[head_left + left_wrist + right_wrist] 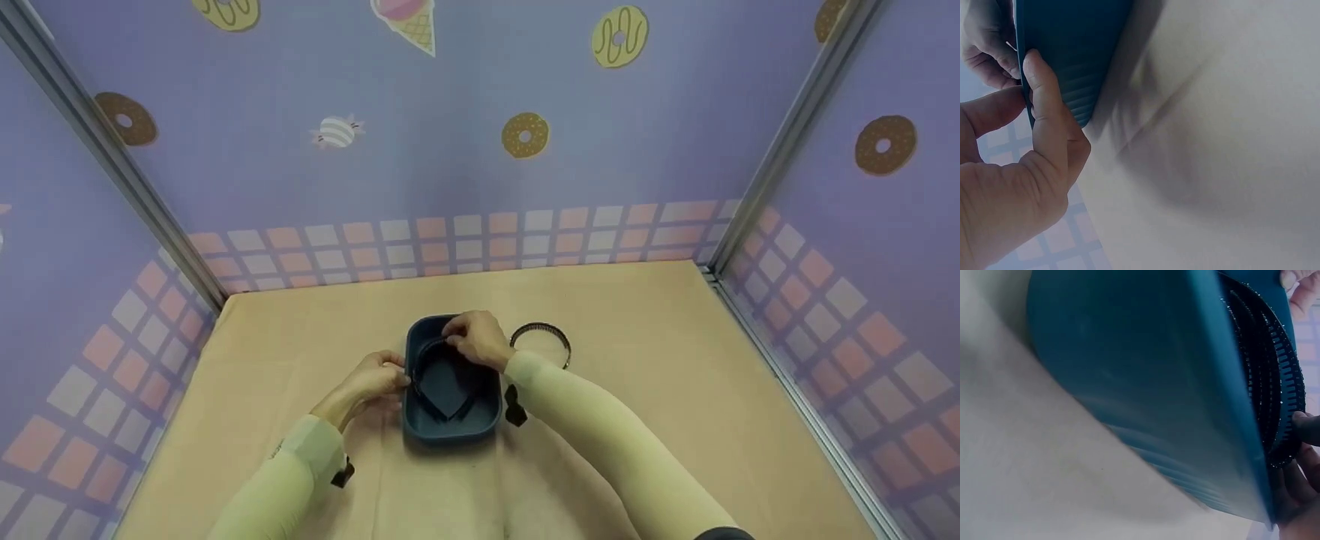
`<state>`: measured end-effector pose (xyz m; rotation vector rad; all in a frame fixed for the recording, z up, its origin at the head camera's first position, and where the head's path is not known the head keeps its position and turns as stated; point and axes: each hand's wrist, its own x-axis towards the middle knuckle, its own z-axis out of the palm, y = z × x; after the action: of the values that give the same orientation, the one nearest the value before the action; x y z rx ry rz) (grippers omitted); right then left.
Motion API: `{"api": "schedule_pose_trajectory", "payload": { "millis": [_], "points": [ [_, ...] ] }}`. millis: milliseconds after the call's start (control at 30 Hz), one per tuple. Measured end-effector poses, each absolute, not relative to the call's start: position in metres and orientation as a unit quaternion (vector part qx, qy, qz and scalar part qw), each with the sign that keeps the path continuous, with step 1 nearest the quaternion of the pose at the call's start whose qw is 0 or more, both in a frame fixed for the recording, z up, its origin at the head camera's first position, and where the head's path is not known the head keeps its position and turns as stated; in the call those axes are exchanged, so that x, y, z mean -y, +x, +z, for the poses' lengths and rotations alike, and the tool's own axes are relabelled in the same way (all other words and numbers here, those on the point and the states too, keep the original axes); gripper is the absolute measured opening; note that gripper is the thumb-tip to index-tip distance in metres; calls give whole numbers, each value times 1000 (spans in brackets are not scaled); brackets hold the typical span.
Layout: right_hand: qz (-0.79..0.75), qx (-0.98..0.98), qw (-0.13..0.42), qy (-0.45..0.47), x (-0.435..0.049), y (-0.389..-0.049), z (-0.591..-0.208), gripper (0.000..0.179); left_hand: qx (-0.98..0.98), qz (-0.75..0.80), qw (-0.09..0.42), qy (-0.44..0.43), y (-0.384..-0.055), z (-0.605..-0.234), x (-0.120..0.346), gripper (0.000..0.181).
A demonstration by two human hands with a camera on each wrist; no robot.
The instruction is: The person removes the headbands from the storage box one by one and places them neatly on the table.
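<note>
A dark teal-blue plastic bin [450,433] stands on the table, with several black toothed headbands inside it. My left hand [375,377] pinches the bin's left rim between thumb and fingers, as the left wrist view shows along the bin wall [1078,45]. Over the bin's far right part, my right hand [480,339] pinches a black headband [1292,377] that has a glittery edge and comb teeth. More dark bands curve beside it in the right wrist view, partly hidden by the bin's near wall [1129,354]. To the right of the bin, another black toothed headband [565,343] lies on the table.
A pale, creased cloth covers the table [315,330]. Purple walls [420,172] with printed sweets and pink-and-white squares stand behind it and on both sides, joined by grey metal posts [795,135].
</note>
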<state>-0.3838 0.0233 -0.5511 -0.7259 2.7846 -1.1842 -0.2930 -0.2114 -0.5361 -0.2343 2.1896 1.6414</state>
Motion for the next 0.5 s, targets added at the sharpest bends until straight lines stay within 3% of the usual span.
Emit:
{"api": "schedule_pose_trajectory", "payload": {
  "millis": [500],
  "points": [
    [-402,-886,-6,-232,-26,-386,-537,15,-777,593,197,-78,-293,-536,211,41]
  ]
}}
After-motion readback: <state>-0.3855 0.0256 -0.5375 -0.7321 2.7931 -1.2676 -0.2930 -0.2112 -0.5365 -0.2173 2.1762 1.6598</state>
